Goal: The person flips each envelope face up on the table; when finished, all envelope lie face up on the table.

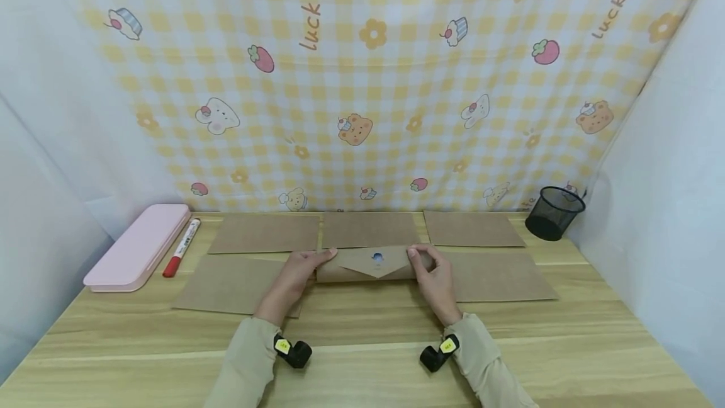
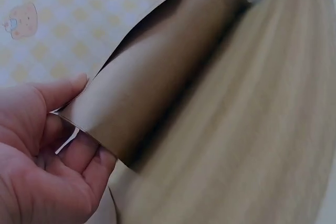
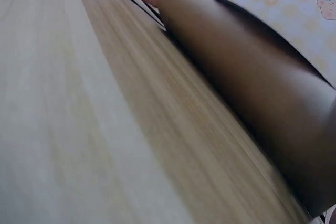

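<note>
- Brown paper envelope [image 1: 362, 274] is up front-centre on the counter [image 1: 362, 326], held by both hands, long side running left to right. Pointed flap folded toward the person, small blue print on it.
- Left hand [image 1: 296, 274]: grasping the left end, thumb on the upper edge, fingers underneath.
- Right hand [image 1: 435, 277]: pinching the upper right corner, thumb against the flap side.
- Paper is bowed, not flat; dark gap under the flap edge in both wrist views. Can't tell from here if its lower edge touches the counter.
- Three brown sheets [image 1: 369, 230] lie flat in a row behind it, along the patterned curtain [image 1: 340, 93].
- Two more flank it: left sheet [image 1: 226, 282], partly under the left forearm, and right sheet [image 1: 504, 277], just beside the right hand.
- Far left: pink case [image 1: 136, 247], with a red-capped marker [image 1: 184, 244] just beside it.
- Back right corner: black mesh cup [image 1: 555, 214], upright.
- Person's in beige sleeves [image 1: 243, 357], small black camera [image 1: 293, 352] on each wrist.
</note>
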`<state>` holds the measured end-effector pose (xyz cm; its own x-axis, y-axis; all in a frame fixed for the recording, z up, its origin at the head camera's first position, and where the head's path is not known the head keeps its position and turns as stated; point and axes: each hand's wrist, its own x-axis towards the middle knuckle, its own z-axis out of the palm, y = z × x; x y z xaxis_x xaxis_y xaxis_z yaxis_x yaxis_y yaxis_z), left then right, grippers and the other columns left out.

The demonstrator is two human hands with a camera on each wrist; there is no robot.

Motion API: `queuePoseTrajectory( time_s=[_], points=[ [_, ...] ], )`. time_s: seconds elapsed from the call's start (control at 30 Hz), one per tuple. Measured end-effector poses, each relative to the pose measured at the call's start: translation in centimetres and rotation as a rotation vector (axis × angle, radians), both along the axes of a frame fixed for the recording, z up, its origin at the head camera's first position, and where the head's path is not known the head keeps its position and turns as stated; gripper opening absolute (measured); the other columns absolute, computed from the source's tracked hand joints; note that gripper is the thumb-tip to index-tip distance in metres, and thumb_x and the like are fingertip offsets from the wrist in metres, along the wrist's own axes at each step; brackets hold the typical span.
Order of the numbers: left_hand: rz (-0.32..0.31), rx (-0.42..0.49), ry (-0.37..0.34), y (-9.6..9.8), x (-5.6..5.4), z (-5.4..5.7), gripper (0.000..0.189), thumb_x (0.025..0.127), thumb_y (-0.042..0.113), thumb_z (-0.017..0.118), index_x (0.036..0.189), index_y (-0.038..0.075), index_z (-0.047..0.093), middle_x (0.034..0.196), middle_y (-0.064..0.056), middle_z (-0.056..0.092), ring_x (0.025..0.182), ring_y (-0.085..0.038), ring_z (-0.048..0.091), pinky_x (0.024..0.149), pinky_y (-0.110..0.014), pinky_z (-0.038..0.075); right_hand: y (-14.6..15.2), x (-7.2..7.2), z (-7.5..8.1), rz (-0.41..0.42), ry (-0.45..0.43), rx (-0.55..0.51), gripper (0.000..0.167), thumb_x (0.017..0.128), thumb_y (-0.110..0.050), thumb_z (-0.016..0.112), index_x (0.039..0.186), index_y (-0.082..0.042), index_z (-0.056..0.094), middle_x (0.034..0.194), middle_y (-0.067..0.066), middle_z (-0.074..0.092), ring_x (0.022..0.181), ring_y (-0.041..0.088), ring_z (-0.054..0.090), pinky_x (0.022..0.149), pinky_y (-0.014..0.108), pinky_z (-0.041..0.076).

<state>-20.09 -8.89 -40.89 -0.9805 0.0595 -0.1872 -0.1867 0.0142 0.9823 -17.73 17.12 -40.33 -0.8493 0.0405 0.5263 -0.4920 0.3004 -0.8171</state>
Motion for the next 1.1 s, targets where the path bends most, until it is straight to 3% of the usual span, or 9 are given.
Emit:
queuePoseTrajectory(
  time_s=[0.1,0.17,0.3,0.43,0.53,0.63,0.8,0.93,1.1],
  points=[
    [0.009,0.076,-0.042,0.1,0.0,0.2,0.029,0.083,0.03,0.07,0.065,0.009,0.062,0.061,0.0,0.059,0.055,-0.011,0.053,0.055,-0.026,0.045,-0.1,0.2,0.3,0.02,-0.043,0.006,0.015,0.091,-0.004,0.059,0.103,0.004,0.064,0.106,0.014,0.064,0.106,0.022,0.055,0.095,0.021,0.033],
    [0.036,0.079,-0.043,0.1,0.0,0.1,0.028,0.085,0.028,0.068,0.067,0.008,0.063,0.06,-0.002,0.06,0.052,-0.011,0.054,0.052,-0.026,0.045,-0.1,0.3,0.4,0.038,-0.061,0.025,0.018,0.09,-0.002,0.06,0.106,0.003,0.063,0.109,0.014,0.063,0.111,0.024,0.052,0.098,0.024,0.031],
    [0.09,-0.082,0.043,0.1,0.0,-0.5,0.042,0.086,0.027,0.067,0.054,0.01,0.047,0.049,0.004,0.043,0.045,-0.008,0.041,0.045,-0.024,0.036,0.0,-0.1,-0.1,0.053,-0.052,0.066,0.02,0.088,0.0,0.061,0.107,0.005,0.063,0.109,0.015,0.063,0.111,0.028,0.052,0.098,0.028,0.031],
    [0.106,-0.227,0.149,0.3,0.0,-0.7,0.05,0.086,0.021,0.067,0.053,0.013,0.03,0.05,0.004,0.027,0.047,-0.01,0.027,0.046,-0.024,0.026,0.4,-1.2,-1.7,0.052,-0.047,0.072,0.02,0.088,-0.005,0.063,0.108,-0.001,0.064,0.109,0.01,0.064,0.11,0.025,0.053,0.097,0.029,0.033],
    [0.071,-0.273,0.195,0.4,0.0,-0.6,0.043,0.083,0.014,0.068,0.055,0.011,0.036,0.054,0.002,0.038,0.051,-0.011,0.033,0.049,-0.024,0.03,0.7,-1.9,-2.8,0.036,-0.059,0.089,0.019,0.088,-0.011,0.066,0.106,-0.007,0.066,0.108,0.002,0.064,0.109,0.018,0.054,0.096,0.029,0.035],
    [0.03,-0.315,0.183,0.5,0.0,-0.6,0.034,0.079,0.012,0.073,0.06,0.009,0.044,0.059,0.002,0.045,0.053,-0.011,0.037,0.049,-0.024,0.031,0.7,-2.2,-3.2,-0.004,-0.036,0.169,0.014,0.086,-0.009,0.067,0.1,-0.009,0.067,0.105,0.0,0.065,0.105,0.017,0.056,0.093,0.034,0.039],
    [-0.022,-0.477,0.184,1.0,0.1,-0.3,0.029,0.076,0.016,0.076,0.067,0.009,0.05,0.058,0.0,0.041,0.051,-0.013,0.036,0.046,-0.026,0.031,0.8,-2.3,-3.5,-0.057,-0.005,0.3,0.012,0.081,-0.005,0.071,0.093,-0.009,0.068,0.101,0.001,0.065,0.101,0.02,0.058,0.092,0.04,0.04],
    [-0.03,-0.624,0.226,1.7,0.2,0.1,0.027,0.076,0.018,0.076,0.069,0.01,0.051,0.065,-0.003,0.048,0.056,-0.017,0.042,0.053,-0.028,0.036,0.9,-2.4,-3.7,-0.053,-0.014,0.319,0.015,0.08,-0.003,0.071,0.093,-0.008,0.068,0.099,0.002,0.066,0.101,0.022,0.058,0.098,0.042,0.035],
    [-0.012,-0.693,0.238,2.4,0.3,0.3,0.029,0.075,0.02,0.077,0.068,0.01,0.051,0.068,-0.003,0.051,0.061,-0.019,0.045,0.059,-0.03,0.038,1.1,-2.3,-3.7,-0.05,-0.042,0.336,0.014,0.08,-0.003,0.071,0.093,-0.007,0.068,0.1,0.003,0.065,0.101,0.023,0.057,0.099,0.042,0.033]
  ],
)
